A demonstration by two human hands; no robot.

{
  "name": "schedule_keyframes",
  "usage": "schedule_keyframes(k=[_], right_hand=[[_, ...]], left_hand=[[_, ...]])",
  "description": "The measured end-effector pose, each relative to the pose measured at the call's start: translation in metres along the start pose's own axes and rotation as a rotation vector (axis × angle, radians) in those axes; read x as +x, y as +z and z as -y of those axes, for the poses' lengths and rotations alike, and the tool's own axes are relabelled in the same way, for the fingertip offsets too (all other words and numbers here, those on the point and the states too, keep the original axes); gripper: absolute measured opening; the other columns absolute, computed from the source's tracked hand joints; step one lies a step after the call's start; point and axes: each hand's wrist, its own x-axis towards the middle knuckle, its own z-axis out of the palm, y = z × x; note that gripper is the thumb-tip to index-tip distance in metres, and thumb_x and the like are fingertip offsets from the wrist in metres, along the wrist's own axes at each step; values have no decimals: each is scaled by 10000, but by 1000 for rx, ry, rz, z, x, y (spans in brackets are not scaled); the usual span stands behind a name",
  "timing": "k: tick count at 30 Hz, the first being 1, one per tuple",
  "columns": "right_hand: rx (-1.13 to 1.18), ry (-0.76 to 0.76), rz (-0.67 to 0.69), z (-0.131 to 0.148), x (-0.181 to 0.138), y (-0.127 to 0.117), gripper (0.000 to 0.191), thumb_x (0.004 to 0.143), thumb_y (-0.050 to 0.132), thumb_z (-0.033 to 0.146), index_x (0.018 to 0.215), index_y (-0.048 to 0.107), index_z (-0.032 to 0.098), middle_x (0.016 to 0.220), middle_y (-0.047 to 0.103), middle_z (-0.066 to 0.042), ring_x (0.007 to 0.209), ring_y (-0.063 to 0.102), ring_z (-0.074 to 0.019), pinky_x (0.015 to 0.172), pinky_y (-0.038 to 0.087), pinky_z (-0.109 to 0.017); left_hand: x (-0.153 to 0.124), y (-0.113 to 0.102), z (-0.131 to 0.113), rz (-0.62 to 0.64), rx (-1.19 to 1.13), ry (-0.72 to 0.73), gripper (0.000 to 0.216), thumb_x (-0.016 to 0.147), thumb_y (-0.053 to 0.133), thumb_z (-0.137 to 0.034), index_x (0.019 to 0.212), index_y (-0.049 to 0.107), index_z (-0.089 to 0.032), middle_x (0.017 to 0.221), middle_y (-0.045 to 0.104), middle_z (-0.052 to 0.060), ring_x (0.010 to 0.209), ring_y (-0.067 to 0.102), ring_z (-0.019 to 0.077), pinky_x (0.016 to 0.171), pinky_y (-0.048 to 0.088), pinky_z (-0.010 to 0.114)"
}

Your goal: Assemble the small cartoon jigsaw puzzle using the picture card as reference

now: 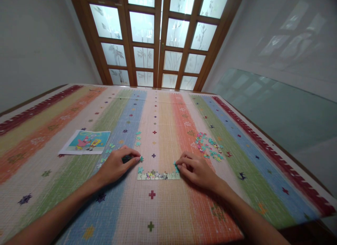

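A joined strip of puzzle pieces [158, 175] lies on the striped table mat [163, 210] between my hands. My left hand [117, 164] rests to its left, fingers curled, pinching a small teal puzzle piece [141, 159] at the fingertips. My right hand [196, 169] rests at the strip's right end, fingers closed on a teal piece [175, 165] that touches that end. A heap of loose puzzle pieces [209, 145] lies just beyond my right hand.
A cartoon reference picture [85, 142] lies at the left. A few stray pieces [138, 138] sit beyond my left hand. A wooden glazed door [158, 38] stands behind the table. A glass panel [276, 108] runs along the right edge.
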Motion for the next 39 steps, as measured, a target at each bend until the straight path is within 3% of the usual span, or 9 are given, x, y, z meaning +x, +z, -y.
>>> schedule_keyframes(k=[6, 17, 24, 30, 39], right_hand=[[-4, -1, 5, 0, -1, 1, 207, 961, 541, 201, 954, 747, 187, 893, 672, -70, 728, 608, -157, 687, 445, -299], [-49, -13, 40, -1, -1, 1, 215, 974, 535, 208, 974, 750, 191, 920, 680, -71, 746, 612, -158, 689, 445, -295], [-43, -8, 44, -1, -1, 1, 213, 982, 534, 208, 974, 745, 183, 919, 673, -75, 754, 621, -164, 696, 446, -301], [-47, -24, 44, -1, -1, 1, 206, 983, 537, 205, 965, 742, 186, 916, 674, -76, 753, 617, -163, 692, 448, -296], [-64, -23, 43, -1, -2, 1, 211, 982, 542, 205, 965, 750, 182, 926, 680, -79, 750, 620, -162, 692, 448, -295]], left_hand=[[1, 9, 5, -74, 60, 126, 172, 998, 579, -323, 966, 719, -229, 862, 728, 23, 859, 641, 209, 817, 546, 399], [6, 10, 13, -92, 158, 158, 190, 1009, 560, -330, 958, 708, -222, 904, 727, 32, 899, 597, 227, 891, 504, 433], [11, -13, 24, -164, 284, 85, 257, 999, 512, -382, 973, 713, -223, 936, 722, 48, 937, 626, 247, 931, 499, 434], [14, -35, 44, -144, 357, 2, 257, 925, 513, -362, 1000, 718, -227, 987, 724, 71, 998, 635, 284, 954, 505, 459], [12, -34, 45, -42, 361, 56, 330, 919, 509, -392, 1052, 749, -209, 1023, 694, 85, 983, 648, 265, 947, 525, 433]])
